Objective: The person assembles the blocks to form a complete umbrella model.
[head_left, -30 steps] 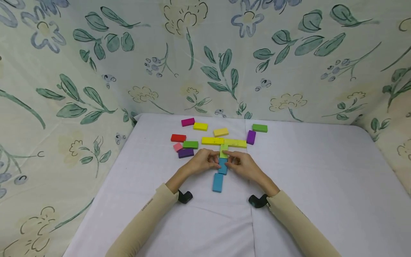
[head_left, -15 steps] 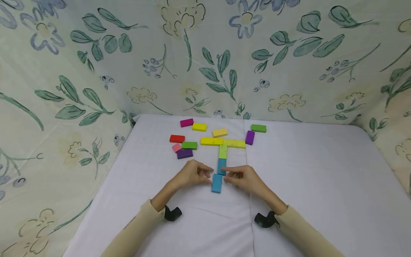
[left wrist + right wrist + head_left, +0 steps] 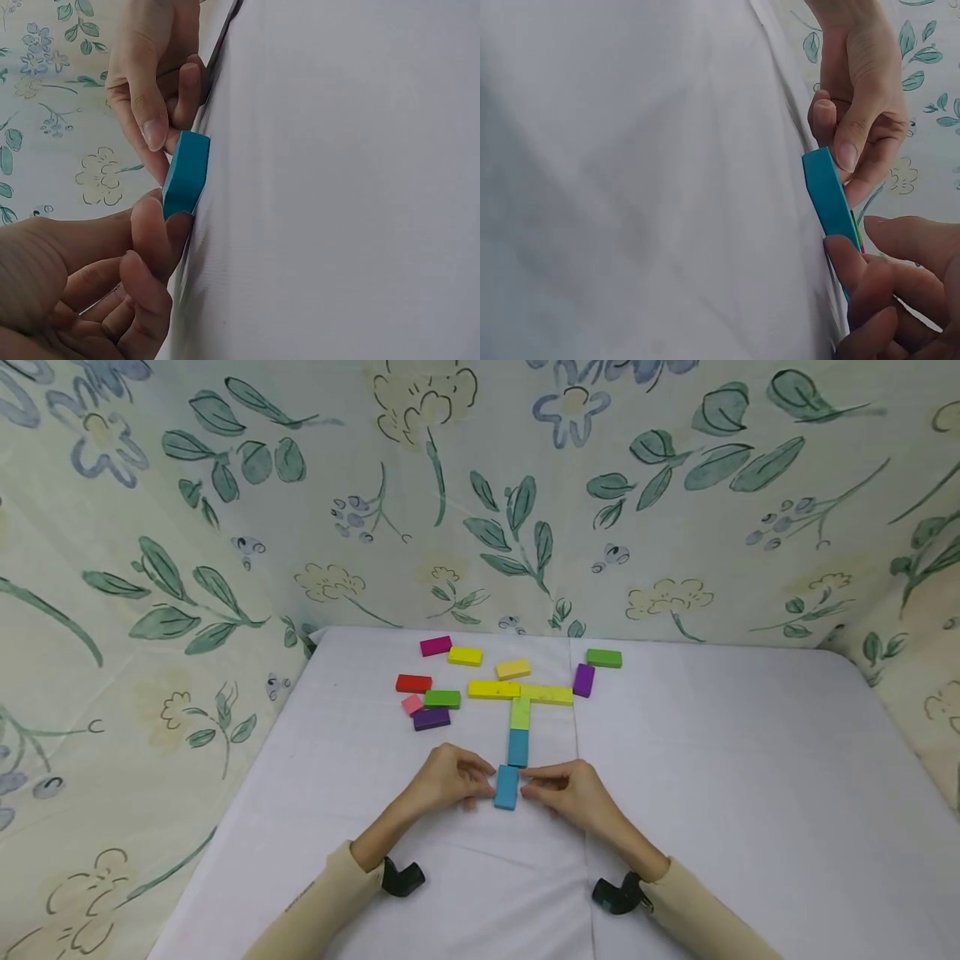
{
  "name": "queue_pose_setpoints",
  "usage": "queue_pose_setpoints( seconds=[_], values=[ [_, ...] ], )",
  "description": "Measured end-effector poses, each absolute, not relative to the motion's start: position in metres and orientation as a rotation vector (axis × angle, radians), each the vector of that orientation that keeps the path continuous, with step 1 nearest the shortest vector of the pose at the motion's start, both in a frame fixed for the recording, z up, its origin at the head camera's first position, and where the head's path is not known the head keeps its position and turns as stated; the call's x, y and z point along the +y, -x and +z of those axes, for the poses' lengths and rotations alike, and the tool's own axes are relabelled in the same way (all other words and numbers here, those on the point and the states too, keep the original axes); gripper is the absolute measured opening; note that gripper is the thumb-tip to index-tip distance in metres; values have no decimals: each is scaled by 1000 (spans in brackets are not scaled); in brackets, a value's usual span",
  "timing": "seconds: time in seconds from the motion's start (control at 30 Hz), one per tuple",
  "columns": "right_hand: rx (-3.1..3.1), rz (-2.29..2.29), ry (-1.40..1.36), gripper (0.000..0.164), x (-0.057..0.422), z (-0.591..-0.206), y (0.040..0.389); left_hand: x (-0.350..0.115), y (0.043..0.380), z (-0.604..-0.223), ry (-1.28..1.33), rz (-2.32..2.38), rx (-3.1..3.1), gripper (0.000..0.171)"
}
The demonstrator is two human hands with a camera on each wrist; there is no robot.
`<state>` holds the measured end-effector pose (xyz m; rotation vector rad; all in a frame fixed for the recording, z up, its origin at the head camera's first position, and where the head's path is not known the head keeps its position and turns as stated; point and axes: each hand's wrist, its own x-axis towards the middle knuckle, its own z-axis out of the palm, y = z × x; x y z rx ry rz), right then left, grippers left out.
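Note:
A blue block lies flat on the white cloth, slightly tilted and at the near end of a column of blocks. My left hand has its thumb and index fingertips at the block's left side. From the right, the thumb and index of my right hand come up to its other side; whether they touch is hard to tell. Another blue block lies just beyond, then a light green block. Both wrist views show the near blue block between the two hands.
A yellow block and a yellow-green block form a crosswise row at the column's far end. Loose blocks lie to the left, including red and dark purple. Purple and green ones lie right.
Both hands have let go of the middle of the column and moved toward the person, to the near blue block. Their fingertips have since closed in on its sides.

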<state>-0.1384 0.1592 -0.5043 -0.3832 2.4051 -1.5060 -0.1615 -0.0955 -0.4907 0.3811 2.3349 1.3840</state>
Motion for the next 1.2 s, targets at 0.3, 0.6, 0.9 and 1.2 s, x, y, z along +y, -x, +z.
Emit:
queue_pose_setpoints(
  seconds=[0.3, 0.6, 0.9, 1.2],
  values=[
    [2416, -1487, 307, 30, 158, -505, 135, -91, 160, -493, -349, 1425, 2254, 21],
    [2421, -1485, 279, 32, 156, -504, 131, -85, 160, -495, -329, 1441, 2224, 20],
    [2419, -1508, 256, 30, 157, -506, 129, -81, 159, -495, -338, 1446, 2223, 18],
    [2437, -1514, 249, 30, 159, -507, 129, -78, 161, -498, -360, 1457, 2228, 16]
  ],
)
